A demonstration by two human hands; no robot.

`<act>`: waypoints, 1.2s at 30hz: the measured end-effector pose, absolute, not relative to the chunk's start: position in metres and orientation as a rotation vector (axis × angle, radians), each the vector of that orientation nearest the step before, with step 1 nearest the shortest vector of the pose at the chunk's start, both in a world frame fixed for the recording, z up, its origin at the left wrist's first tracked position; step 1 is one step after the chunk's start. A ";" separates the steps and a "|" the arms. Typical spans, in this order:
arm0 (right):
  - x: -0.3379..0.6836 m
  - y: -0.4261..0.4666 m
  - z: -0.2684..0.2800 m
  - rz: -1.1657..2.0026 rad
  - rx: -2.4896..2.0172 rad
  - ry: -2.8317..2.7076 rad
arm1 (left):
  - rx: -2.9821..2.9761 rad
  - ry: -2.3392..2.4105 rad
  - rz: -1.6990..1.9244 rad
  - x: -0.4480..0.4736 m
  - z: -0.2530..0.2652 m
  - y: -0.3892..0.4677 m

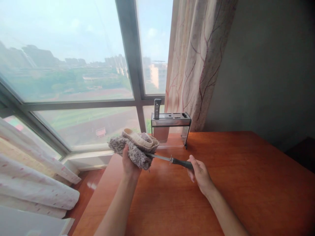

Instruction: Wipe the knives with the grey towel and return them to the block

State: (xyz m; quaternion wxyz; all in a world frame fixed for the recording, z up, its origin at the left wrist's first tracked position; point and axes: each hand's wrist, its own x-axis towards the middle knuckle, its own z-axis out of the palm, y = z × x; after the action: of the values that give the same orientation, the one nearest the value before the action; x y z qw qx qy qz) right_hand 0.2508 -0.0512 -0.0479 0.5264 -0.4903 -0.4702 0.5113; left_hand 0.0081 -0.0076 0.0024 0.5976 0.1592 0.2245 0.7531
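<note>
My left hand point(131, 164) is closed round a fluffy grey cloth point(140, 159) with a beige band, held above the table's left part. A honing steel point(180, 162) with a black ribbed handle and a small guard is gripped at the handle's end by my right hand point(199, 172). Its thin metal rod runs leftward into the folds of the cloth, so the tip is hidden. Just behind stands a knife block point(171, 121) with a metal top and clear sides. One dark-handled knife point(157, 108) sticks up from its left end; other slots show in the top.
The reddish-brown wooden table point(233, 183) spreads under both arms, its left edge dropping to the floor. Large windows point(73, 82) rise behind it. A patterned curtain point(197, 59) hangs behind the block, and pale curtains point(31, 177) hang at the lower left.
</note>
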 end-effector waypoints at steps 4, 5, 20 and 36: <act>0.245 -0.053 -0.049 1.343 -1.178 -1.126 | 0.368 0.489 1.701 0.013 0.006 -0.012; 0.244 -0.053 -0.049 1.350 -1.169 -1.133 | 0.371 0.492 1.698 0.015 0.005 -0.012; 0.251 -0.046 -0.047 0.843 -1.075 -1.441 | 0.299 0.723 1.768 0.031 -0.009 -0.006; 0.262 -0.048 -0.045 1.032 -1.142 -1.256 | 0.350 0.558 1.875 0.009 0.002 -0.005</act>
State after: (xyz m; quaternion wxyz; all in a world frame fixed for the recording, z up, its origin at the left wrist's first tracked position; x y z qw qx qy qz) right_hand 0.2621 -0.0477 -0.0452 0.5459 -0.4815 -0.5297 0.4354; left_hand 0.0089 -0.0053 0.0022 0.5455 0.1477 0.2354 0.7907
